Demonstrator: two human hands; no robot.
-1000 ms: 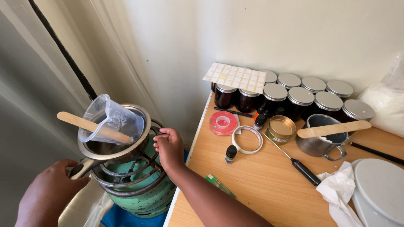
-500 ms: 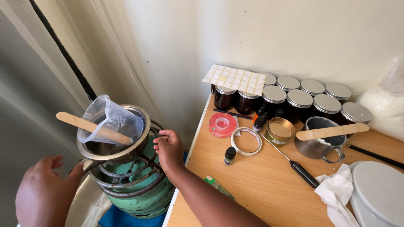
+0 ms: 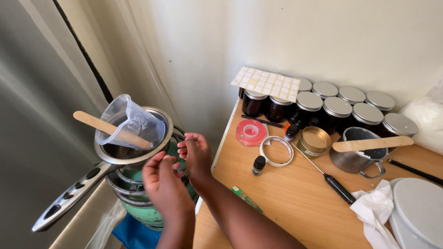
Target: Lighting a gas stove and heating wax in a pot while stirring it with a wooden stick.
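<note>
Both empty, fingers loosely curled, left hand (image 3: 166, 186) and right hand (image 3: 197, 154) hover beside the saucepan (image 3: 159, 150) on the green burner (image 3: 143, 214), where the clear jug (image 3: 134, 124) with its wooden stick (image 3: 99, 123) sits tilted, its contents apparently unpoured.

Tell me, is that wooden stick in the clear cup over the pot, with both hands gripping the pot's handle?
Not quite. The head view shows the left hand and right hand beside the pot, off its handle. The wooden stick does sit in the clear cup.
</note>
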